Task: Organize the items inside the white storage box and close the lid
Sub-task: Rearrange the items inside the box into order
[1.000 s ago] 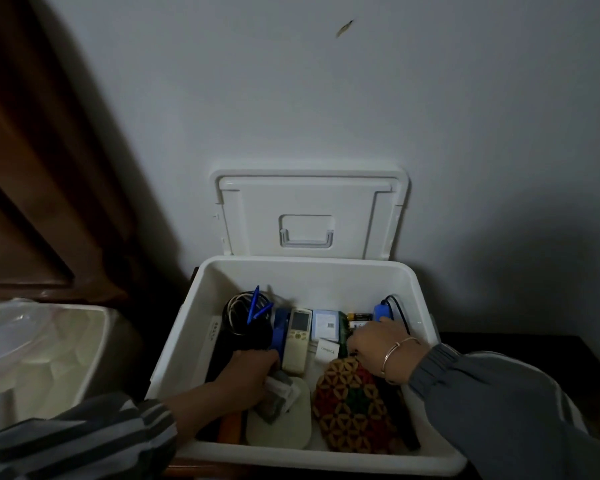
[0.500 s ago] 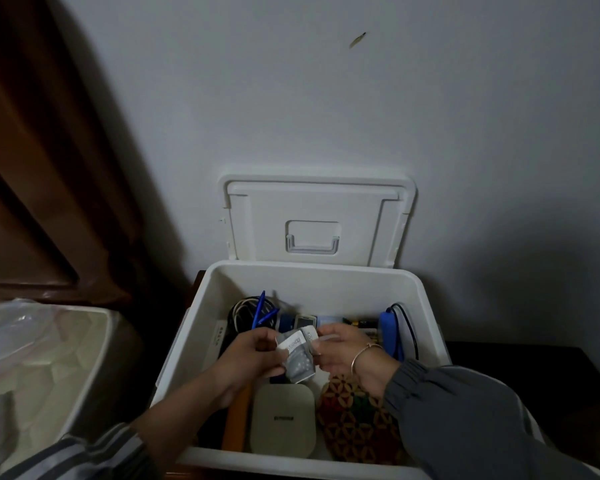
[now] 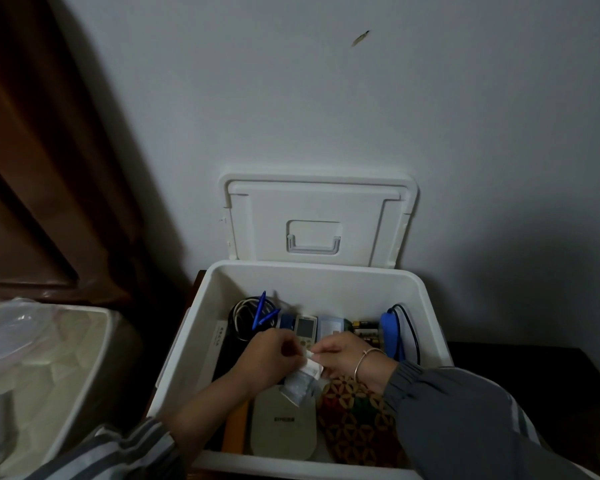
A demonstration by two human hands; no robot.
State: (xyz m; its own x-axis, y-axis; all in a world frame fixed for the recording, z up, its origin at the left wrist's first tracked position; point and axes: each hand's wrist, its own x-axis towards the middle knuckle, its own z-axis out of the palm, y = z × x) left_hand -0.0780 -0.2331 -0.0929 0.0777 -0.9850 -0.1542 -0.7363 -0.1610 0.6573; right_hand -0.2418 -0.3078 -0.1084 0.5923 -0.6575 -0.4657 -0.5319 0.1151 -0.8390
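Overhead, I see the left hand [image 3: 269, 358] and the right hand [image 3: 349, 358] each pinching one small pale packet [image 3: 303, 379] between them, held low inside the white storage box [image 3: 312, 282]; its lid [image 3: 319, 209] stands upright against the wall [image 3: 291, 98] behind.

We note: white plastic storage box [image 3: 201, 341] and white flat lid [image 3: 312, 209]; small white-and-grey packet [image 3: 303, 379]; round woven pouch [image 3: 354, 431], tan lattice over red and green; blue pens [image 3: 262, 313]; beige oval device [image 3: 284, 427].
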